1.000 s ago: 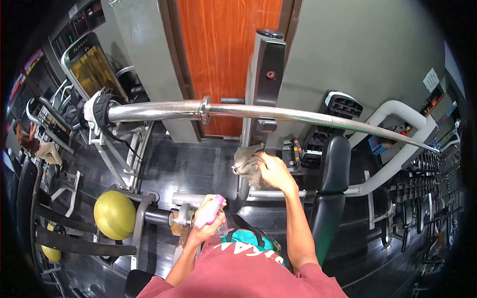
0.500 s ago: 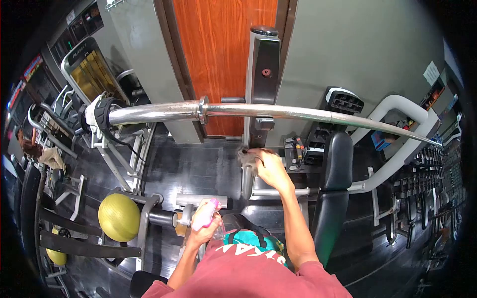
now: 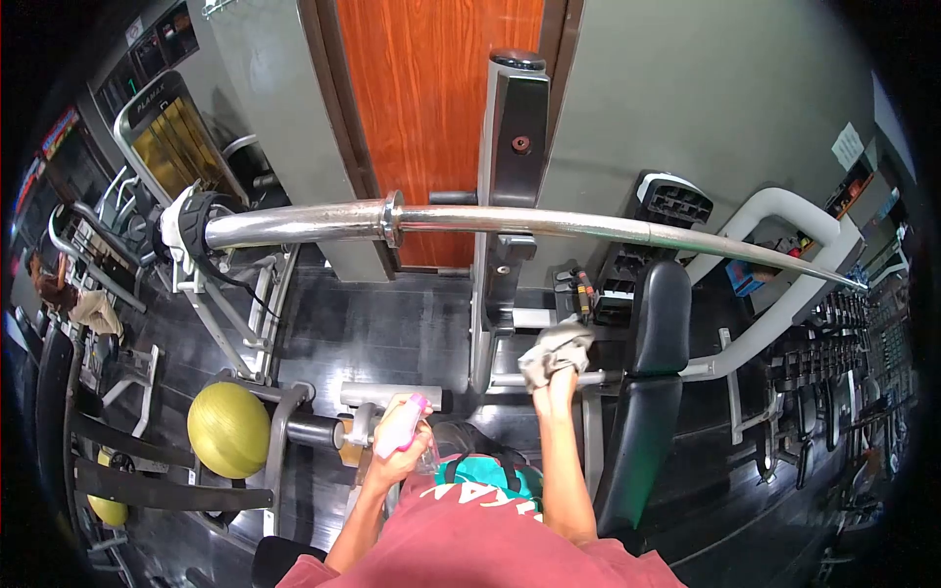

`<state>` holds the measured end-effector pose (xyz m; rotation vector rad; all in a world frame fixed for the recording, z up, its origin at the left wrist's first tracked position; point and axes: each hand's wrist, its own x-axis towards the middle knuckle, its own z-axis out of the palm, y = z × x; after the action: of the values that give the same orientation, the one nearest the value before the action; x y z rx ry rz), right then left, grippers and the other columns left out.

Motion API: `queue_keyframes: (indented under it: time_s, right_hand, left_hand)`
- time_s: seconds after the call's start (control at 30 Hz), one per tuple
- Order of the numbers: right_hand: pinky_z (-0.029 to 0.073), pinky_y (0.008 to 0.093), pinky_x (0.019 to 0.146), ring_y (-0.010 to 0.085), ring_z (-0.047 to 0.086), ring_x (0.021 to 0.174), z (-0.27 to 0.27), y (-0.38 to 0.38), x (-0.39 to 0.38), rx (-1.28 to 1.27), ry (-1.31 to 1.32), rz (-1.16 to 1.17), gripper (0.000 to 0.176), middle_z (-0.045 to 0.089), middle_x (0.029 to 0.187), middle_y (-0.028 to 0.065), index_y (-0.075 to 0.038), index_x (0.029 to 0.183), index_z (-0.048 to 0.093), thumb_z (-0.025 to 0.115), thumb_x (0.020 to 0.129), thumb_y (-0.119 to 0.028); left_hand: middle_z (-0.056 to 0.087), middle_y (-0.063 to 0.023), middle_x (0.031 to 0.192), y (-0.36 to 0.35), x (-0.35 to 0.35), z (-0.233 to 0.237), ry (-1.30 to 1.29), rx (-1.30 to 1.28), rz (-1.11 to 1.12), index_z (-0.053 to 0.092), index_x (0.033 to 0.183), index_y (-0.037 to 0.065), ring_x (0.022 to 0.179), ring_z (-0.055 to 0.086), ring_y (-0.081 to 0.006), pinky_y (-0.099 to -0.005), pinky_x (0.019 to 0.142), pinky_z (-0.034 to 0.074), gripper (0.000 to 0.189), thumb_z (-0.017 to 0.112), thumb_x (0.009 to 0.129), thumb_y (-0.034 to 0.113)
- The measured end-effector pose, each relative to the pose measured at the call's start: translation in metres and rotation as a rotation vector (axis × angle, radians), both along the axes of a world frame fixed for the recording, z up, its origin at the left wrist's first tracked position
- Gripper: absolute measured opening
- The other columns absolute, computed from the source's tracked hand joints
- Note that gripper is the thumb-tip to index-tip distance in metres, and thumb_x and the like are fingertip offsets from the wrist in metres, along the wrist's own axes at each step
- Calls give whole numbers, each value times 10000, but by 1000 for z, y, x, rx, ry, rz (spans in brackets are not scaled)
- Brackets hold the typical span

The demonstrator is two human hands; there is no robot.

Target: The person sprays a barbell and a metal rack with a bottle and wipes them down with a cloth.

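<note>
My left hand (image 3: 396,463) is wrapped round a pink spray bottle (image 3: 400,429) held upright in front of my belly. A crumpled grey cloth (image 3: 557,353) is in my right hand (image 3: 556,390), which hangs low over the horizontal frame tube, to the left of the black padded bench (image 3: 657,343). The cloth covers most of my right fingers. Ahead of both hands, a steel barbell (image 3: 529,220) runs across the view in front of a rack post (image 3: 521,127).
A yellow exercise ball (image 3: 228,429) rests at the left beside a metal frame. Behind the post is an orange-brown wooden door (image 3: 421,108). Dumbbells (image 3: 823,363) line a rack at far right. A person (image 3: 88,304) appears among machines at far left.
My right hand, with the cloth, has moved away from the rack post, to the right and closer to me. The left hand still holds the spray bottle in nearly the same place.
</note>
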<state>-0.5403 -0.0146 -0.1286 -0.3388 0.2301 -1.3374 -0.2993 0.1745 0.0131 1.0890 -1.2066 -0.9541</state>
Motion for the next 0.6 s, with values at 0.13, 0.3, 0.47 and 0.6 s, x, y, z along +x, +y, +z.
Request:
queue_keyframes:
  time_s: [0.13, 0.3, 0.47, 0.6]
  right_hand:
    - [557, 407, 806, 227, 619, 953, 25, 27, 47, 172, 271, 81, 196, 614, 1008, 62, -101, 1076, 547, 524, 920, -216]
    - [527, 346, 866, 214, 635, 876, 23, 5, 93, 276, 1, 198, 157, 618, 997, 89, -45, 1059, 560, 480, 927, -73]
    - [515, 322, 894, 210, 639, 962, 104, 23, 90, 325, -53, 109, 227, 637, 1046, 131, 6, 1073, 563, 403, 915, 34]
    - [472, 393, 1003, 245, 614, 1075, 89, 38, 63, 517, -115, 172, 270, 626, 1150, 139, 9, 1159, 540, 396, 940, -58]
  left_hand:
    - [488, -119, 1105, -4, -1, 0, 20, -5, -50, 506, 1107, -53, 730, 592, -149, -277, 668, 493, 319, 531, 792, -98]
    - [502, -106, 1061, -6, -3, 5, -74, -45, -4, 521, 1097, -57, 704, 604, -145, -279, 650, 507, 316, 544, 786, -109]
    - [502, -111, 1066, 1, 5, -2, 66, -14, 54, 548, 1075, -69, 687, 619, -144, -272, 627, 514, 283, 557, 795, -112]
    - [489, -113, 1078, 2, 8, -3, -31, -34, 50, 535, 1090, -73, 681, 613, -144, -270, 622, 509, 293, 553, 800, -112]
